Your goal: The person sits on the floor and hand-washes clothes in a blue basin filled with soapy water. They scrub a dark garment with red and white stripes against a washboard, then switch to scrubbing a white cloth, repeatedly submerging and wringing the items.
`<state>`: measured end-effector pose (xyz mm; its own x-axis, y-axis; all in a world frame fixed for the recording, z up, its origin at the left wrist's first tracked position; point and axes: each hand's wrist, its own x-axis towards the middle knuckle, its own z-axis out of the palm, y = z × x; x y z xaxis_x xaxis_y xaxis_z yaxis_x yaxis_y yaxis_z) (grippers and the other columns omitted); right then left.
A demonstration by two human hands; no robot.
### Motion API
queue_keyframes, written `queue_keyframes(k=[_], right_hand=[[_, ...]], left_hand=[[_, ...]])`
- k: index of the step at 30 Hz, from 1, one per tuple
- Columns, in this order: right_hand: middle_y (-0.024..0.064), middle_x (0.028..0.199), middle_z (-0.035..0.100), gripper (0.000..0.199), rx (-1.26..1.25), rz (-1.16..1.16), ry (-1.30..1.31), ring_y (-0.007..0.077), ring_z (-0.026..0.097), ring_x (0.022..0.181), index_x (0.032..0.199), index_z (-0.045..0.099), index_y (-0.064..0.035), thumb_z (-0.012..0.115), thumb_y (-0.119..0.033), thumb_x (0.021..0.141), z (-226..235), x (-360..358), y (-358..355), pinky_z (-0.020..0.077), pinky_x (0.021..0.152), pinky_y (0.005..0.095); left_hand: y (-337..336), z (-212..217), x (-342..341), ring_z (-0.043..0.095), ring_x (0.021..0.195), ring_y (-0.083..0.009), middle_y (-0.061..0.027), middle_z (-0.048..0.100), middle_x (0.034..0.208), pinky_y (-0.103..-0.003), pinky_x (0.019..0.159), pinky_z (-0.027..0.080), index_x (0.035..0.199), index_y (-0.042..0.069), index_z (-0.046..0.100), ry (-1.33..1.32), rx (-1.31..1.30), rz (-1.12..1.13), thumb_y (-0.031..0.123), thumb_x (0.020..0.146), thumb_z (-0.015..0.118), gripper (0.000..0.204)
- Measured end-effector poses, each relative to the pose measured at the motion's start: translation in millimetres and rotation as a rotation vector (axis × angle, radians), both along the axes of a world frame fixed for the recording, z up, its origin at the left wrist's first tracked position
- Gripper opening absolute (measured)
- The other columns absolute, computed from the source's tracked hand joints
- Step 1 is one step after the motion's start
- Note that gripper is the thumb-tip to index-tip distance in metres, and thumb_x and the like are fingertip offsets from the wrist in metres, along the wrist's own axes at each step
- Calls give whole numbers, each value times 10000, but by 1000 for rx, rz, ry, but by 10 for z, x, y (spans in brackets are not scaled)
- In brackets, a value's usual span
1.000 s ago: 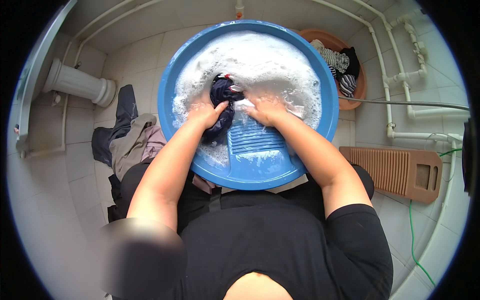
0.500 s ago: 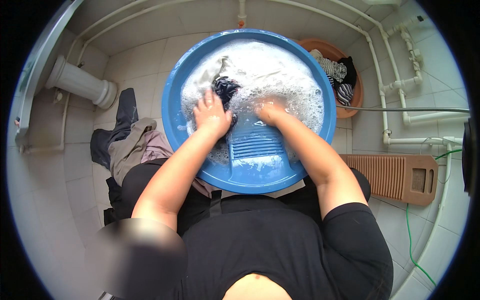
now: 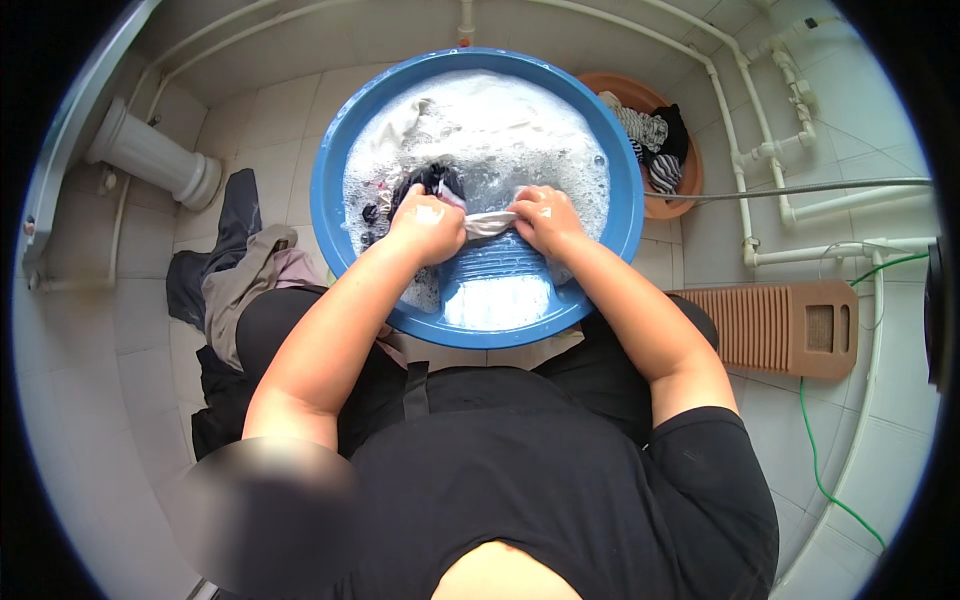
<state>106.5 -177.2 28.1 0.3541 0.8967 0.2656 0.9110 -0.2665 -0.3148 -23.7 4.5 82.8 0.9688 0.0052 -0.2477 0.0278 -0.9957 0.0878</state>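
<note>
Wet white-and-dark garment (image 3: 470, 210) stretched between both hands over blue washboard (image 3: 497, 280).

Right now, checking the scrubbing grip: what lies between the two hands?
In the head view, a taut strip of white cloth spans left hand to right hand.
</note>
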Motion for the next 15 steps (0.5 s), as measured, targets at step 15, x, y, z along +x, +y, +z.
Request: queue_keyframes(k=[15], right_hand=[[101,856,637,409,-112,-687,653,237,597,808,943,604,-49,595,-433,802,-244,300,234,466,712,344]], left_hand=[[10,-723,315,567,1025,-326,-221,536,1158,-429,909,452,1172,-90,437,-152,-2440,918,246,975,247,433]])
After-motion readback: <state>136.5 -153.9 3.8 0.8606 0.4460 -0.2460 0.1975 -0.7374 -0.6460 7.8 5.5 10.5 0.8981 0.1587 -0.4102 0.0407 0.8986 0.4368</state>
